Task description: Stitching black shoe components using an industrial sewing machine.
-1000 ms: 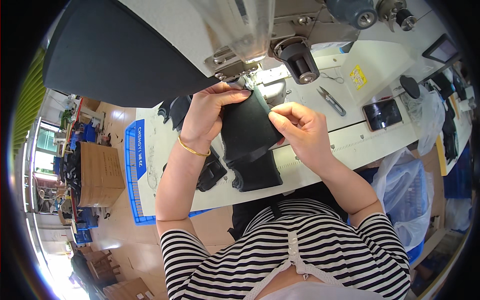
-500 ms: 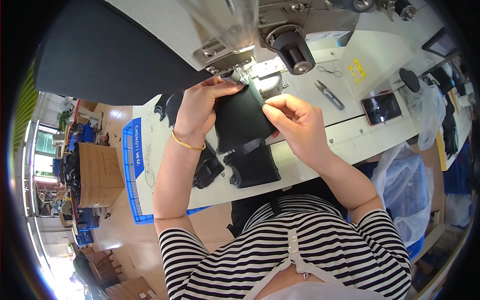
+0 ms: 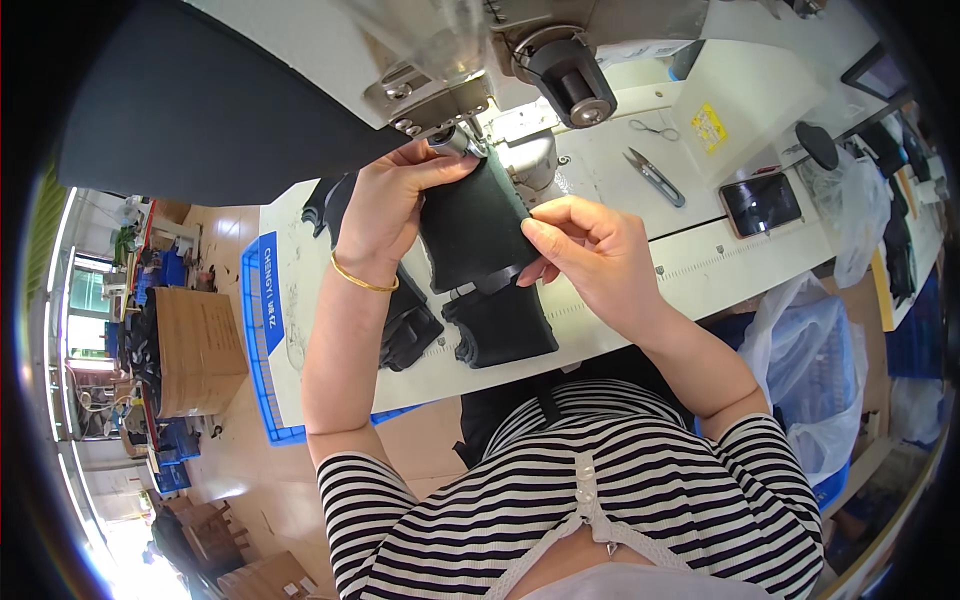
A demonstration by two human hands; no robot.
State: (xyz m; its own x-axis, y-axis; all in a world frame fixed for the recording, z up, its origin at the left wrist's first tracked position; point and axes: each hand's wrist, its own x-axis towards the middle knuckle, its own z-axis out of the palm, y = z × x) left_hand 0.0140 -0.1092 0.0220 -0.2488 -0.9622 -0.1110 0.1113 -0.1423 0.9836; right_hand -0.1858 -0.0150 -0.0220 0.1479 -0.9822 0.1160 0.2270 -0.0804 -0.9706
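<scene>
A black fabric piece [image 3: 472, 228] lies under the presser area of a sewing machine [image 3: 455, 140], its top edge at the needle. My left hand [image 3: 390, 200] grips its upper left side, thumb stretched toward the presser foot; the fingers beneath are partly hidden. On the right edge, my right hand [image 3: 585, 245] pinches the cloth between thumb and fingers. Just below, another black fabric piece [image 3: 508, 325] rests near the table's front edge. More folded black pieces [image 3: 408, 325] lie below my left wrist, partly covered by it.
Thread snips [image 3: 655, 178] and a dark-screened phone [image 3: 761, 204] lie on the white table [image 3: 690, 265] to the right. A blue crate [image 3: 264, 345] stands at the left edge. Clear plastic bags [image 3: 810, 370] hang over a blue bin at the right.
My view has shifted slightly. My right hand has slid a little down along the cloth's right edge, and my left hand keeps its hold near the presser foot.
</scene>
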